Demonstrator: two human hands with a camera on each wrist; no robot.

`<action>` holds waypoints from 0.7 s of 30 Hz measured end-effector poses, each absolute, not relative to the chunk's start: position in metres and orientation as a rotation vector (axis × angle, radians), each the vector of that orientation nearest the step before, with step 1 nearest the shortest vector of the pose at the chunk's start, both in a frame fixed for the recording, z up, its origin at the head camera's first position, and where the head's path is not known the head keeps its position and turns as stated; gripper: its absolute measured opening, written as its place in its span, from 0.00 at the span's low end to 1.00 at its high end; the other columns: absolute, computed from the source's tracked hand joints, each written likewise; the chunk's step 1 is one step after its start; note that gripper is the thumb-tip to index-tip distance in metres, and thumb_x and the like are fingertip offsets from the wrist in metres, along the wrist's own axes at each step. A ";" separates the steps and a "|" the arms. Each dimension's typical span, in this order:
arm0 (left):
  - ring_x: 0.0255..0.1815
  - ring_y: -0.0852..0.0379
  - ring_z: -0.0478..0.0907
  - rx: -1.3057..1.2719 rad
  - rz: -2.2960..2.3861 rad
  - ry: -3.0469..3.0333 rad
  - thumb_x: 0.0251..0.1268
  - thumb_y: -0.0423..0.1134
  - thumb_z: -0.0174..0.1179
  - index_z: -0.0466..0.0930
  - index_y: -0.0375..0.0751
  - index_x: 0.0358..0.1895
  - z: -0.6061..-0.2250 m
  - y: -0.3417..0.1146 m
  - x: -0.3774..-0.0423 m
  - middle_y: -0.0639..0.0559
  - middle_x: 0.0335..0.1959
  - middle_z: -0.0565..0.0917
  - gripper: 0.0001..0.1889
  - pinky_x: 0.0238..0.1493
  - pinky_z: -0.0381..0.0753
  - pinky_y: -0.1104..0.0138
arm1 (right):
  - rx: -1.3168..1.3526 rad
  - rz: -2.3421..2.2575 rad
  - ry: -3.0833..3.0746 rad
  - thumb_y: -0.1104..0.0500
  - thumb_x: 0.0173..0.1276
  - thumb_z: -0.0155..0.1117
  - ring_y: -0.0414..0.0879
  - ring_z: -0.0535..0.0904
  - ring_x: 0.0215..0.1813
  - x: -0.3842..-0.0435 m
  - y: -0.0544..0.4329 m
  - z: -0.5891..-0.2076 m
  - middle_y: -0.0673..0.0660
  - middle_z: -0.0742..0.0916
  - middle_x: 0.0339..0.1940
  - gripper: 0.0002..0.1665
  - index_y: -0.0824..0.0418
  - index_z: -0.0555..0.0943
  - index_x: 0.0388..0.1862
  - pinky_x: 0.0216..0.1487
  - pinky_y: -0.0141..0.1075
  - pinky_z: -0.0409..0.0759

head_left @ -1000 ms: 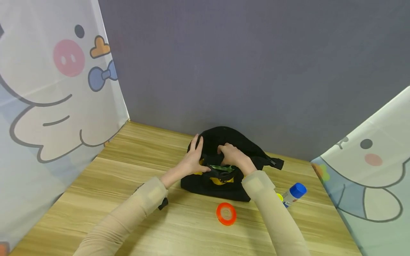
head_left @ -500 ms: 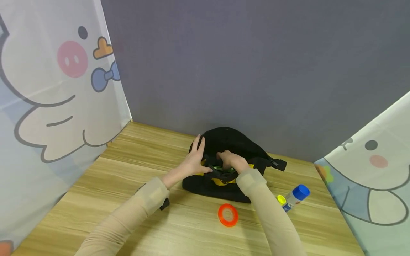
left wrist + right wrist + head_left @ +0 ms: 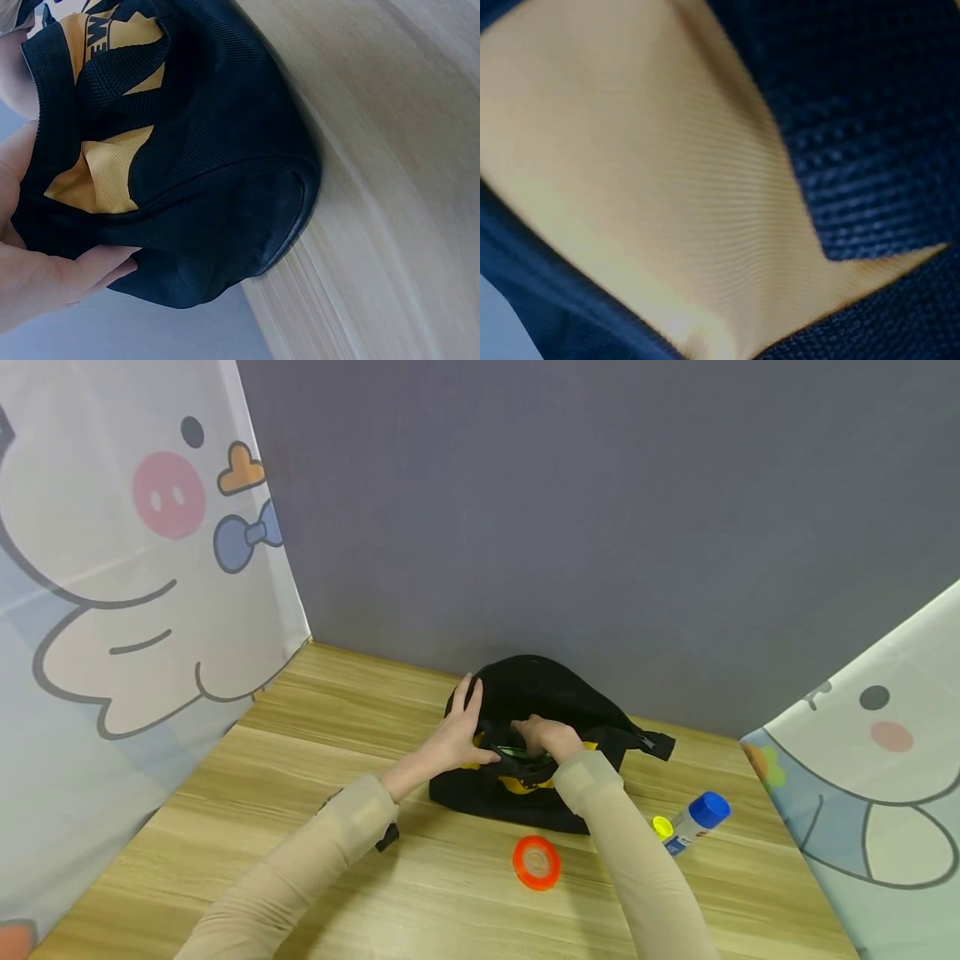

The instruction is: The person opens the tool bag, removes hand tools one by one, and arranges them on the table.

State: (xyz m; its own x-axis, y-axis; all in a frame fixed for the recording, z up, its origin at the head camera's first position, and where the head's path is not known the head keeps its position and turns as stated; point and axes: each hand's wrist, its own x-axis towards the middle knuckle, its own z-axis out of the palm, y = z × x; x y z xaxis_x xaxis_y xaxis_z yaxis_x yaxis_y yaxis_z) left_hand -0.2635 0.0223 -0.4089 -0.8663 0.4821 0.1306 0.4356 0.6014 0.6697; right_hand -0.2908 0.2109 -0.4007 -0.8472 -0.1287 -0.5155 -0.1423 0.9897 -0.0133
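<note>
A black tool bag (image 3: pixel 502 806) with yellow panels lies on the table, its zipped mouth open and its top flap raised behind. My left hand (image 3: pixel 453 739) grips the left end of that mouth, with its thumb by the front rim and fingers spread along the flap. In the left wrist view, the fingers (image 3: pixel 105 266) lie on the outside fabric. My right hand (image 3: pixel 551 737) reaches into the bag, most of its fingers hidden behind the rim. Something green (image 3: pixel 513 752) shows inside beside it; I cannot tell whether it is held. Only the bag's yellow cloth (image 3: pixel 652 172) and black webbing fill the right wrist view.
On the wood-grain table (image 3: pixel 420 893), a roll of tape with an orange-red rim (image 3: pixel 537 863) lies before the bag. A blue-capped glue stick (image 3: pixel 697 821) and a yellow round object (image 3: pixel 662 827) are by the right sleeve. A small black object (image 3: pixel 387 837) shows beside the left sleeve.
My right hand has gone a little deeper into the bag, and less of the green thing shows. My left hand keeps its place on the bag's end.
</note>
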 end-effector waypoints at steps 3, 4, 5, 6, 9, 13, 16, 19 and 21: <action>0.62 0.40 0.77 0.791 1.125 2.754 0.54 0.42 0.75 0.33 0.39 0.81 -0.409 0.023 -0.263 0.40 0.82 0.30 0.63 0.52 0.81 0.56 | -0.173 0.047 2.601 0.64 0.71 0.63 0.58 0.65 0.75 -0.291 0.212 -0.402 0.63 0.68 0.76 0.40 0.51 0.62 0.79 0.69 0.54 0.71; 0.62 0.39 0.76 0.790 1.125 2.754 0.54 0.42 0.75 0.33 0.39 0.81 -0.409 0.023 -0.263 0.40 0.82 0.30 0.63 0.53 0.81 0.56 | -0.170 0.053 2.607 0.63 0.71 0.63 0.58 0.66 0.74 -0.291 0.213 -0.403 0.64 0.69 0.75 0.39 0.52 0.62 0.78 0.68 0.54 0.72; 0.62 0.39 0.76 0.788 1.125 2.754 0.54 0.42 0.75 0.33 0.39 0.81 -0.409 0.023 -0.263 0.40 0.82 0.30 0.63 0.53 0.81 0.56 | -0.165 0.060 2.612 0.63 0.71 0.63 0.59 0.67 0.73 -0.291 0.213 -0.404 0.64 0.69 0.75 0.38 0.52 0.63 0.78 0.68 0.54 0.72; 0.62 0.39 0.76 0.786 1.125 2.752 0.54 0.42 0.75 0.32 0.39 0.81 -0.408 0.023 -0.263 0.41 0.82 0.30 0.63 0.52 0.81 0.56 | -0.159 0.067 2.617 0.63 0.71 0.63 0.59 0.68 0.73 -0.291 0.214 -0.404 0.65 0.69 0.74 0.38 0.52 0.64 0.77 0.67 0.55 0.72; 0.63 0.40 0.76 0.777 1.121 2.747 0.54 0.42 0.75 0.32 0.40 0.81 -0.408 0.024 -0.262 0.42 0.82 0.29 0.63 0.52 0.81 0.57 | -0.145 0.080 2.623 0.63 0.71 0.63 0.59 0.72 0.69 -0.294 0.216 -0.408 0.65 0.72 0.72 0.35 0.52 0.66 0.75 0.65 0.55 0.74; 0.60 0.40 0.78 0.770 1.118 2.748 0.54 0.43 0.75 0.32 0.40 0.81 -0.409 0.024 -0.262 0.42 0.82 0.29 0.63 0.49 0.82 0.58 | -0.140 0.072 2.623 0.65 0.71 0.62 0.58 0.73 0.66 -0.296 0.218 -0.414 0.65 0.73 0.70 0.35 0.53 0.66 0.75 0.64 0.54 0.75; 0.56 0.41 0.80 0.771 1.112 2.753 0.54 0.42 0.75 0.32 0.39 0.81 -0.408 0.024 -0.261 0.41 0.82 0.30 0.63 0.46 0.81 0.60 | -0.136 0.063 2.630 0.65 0.71 0.62 0.57 0.73 0.65 -0.294 0.219 -0.414 0.65 0.73 0.70 0.33 0.53 0.68 0.73 0.64 0.54 0.75; 0.50 0.43 0.81 0.775 1.106 2.755 0.54 0.42 0.75 0.33 0.39 0.81 -0.407 0.025 -0.261 0.42 0.82 0.30 0.63 0.43 0.80 0.61 | -0.142 0.055 2.639 0.65 0.71 0.62 0.56 0.75 0.60 -0.293 0.220 -0.414 0.64 0.77 0.66 0.28 0.53 0.72 0.69 0.61 0.52 0.77; 0.46 0.45 0.81 0.775 1.100 2.758 0.54 0.42 0.75 0.33 0.39 0.81 -0.407 0.025 -0.261 0.42 0.82 0.29 0.62 0.40 0.79 0.63 | -0.152 0.051 2.642 0.65 0.70 0.63 0.55 0.77 0.55 -0.294 0.220 -0.415 0.63 0.79 0.61 0.24 0.53 0.74 0.64 0.58 0.51 0.78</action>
